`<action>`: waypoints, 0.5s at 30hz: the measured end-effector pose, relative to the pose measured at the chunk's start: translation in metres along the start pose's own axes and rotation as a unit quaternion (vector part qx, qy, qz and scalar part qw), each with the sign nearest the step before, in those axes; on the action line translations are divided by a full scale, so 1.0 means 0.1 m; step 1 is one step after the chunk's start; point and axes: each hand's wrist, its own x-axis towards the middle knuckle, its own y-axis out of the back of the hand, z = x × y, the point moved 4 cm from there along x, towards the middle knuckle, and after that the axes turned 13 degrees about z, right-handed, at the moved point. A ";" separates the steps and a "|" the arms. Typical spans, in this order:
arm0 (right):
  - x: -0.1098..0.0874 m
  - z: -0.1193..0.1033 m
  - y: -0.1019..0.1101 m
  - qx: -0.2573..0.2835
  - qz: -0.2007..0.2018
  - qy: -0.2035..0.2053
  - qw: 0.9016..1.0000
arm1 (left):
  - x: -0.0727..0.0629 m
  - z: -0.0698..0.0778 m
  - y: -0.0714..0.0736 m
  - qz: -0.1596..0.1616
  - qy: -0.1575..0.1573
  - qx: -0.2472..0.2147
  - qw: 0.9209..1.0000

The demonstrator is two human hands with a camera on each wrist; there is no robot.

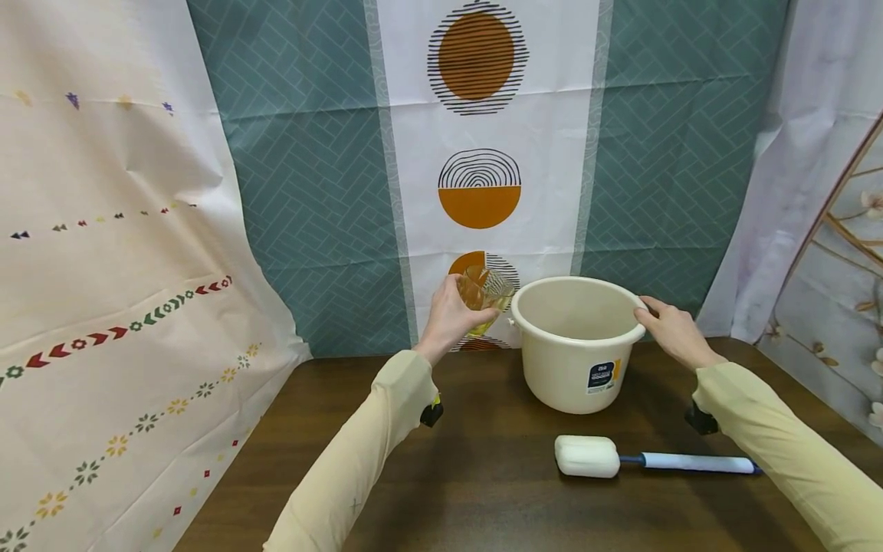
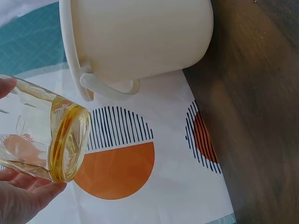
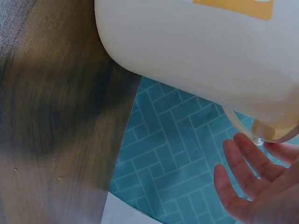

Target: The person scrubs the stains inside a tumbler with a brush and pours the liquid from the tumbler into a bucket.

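My left hand grips a clear, amber-tinted drinking glass and holds it tilted in the air, just left of the bucket's rim. In the left wrist view the glass shows its thick yellowish base, with the fingers beneath it. A cream plastic bucket stands upright on the table, a dark label on its front. My right hand holds the bucket's right rim between thumb and fingers. From the right wrist, several fingers extend beside the handle joint, below the rim. The bucket's floor is hidden.
On the brown wooden table, in front of the bucket, lies a sponge brush with a white head and a blue-and-white handle. Patterned cloth hangs behind the table and along both sides. Small droplets dot the tabletop.
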 end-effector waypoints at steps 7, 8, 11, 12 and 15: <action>-0.02 0.00 0.00 -0.005 -0.007 0.005 1.000 | 0.11 0.13 -0.06 -0.003 -0.019 0.028 0.999; -0.02 0.00 0.00 -0.005 -0.006 0.007 1.000 | 0.13 0.15 -0.07 -0.003 -0.023 0.036 0.999; -0.02 0.00 0.00 -0.001 -0.005 0.009 1.000 | 0.18 0.21 -0.08 -0.001 -0.034 0.053 0.998; -0.02 -0.01 0.00 0.000 -0.003 0.009 1.000 | 0.19 0.24 -0.08 0.001 -0.040 0.059 0.997; -0.01 0.00 0.01 0.000 -0.001 0.011 1.000 | 0.22 0.31 -0.10 0.003 -0.054 0.074 0.996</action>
